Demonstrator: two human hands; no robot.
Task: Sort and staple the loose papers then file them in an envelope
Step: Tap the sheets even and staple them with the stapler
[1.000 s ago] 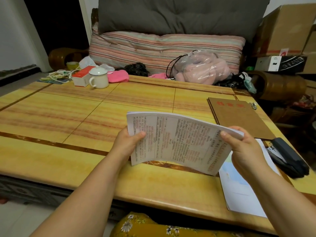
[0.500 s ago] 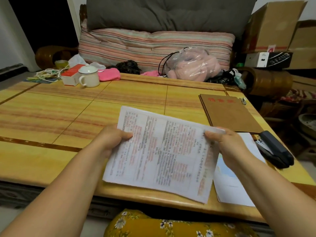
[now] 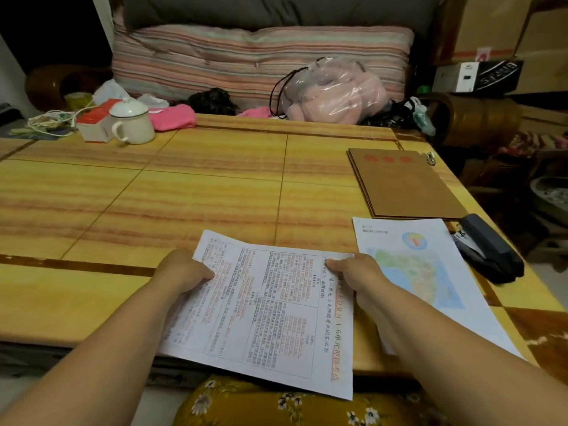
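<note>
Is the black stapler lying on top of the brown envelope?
No, the black stapler lies on the table beside the map sheet, just below the brown envelope.

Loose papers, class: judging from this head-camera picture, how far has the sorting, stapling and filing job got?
Early stage. Done: a map sheet lies set aside on the table. In hand: the left hand and right hand grip the printed text sheets. Left: the stapler sits unused, and the brown envelope lies flat, apparently nothing filed yet.
</note>
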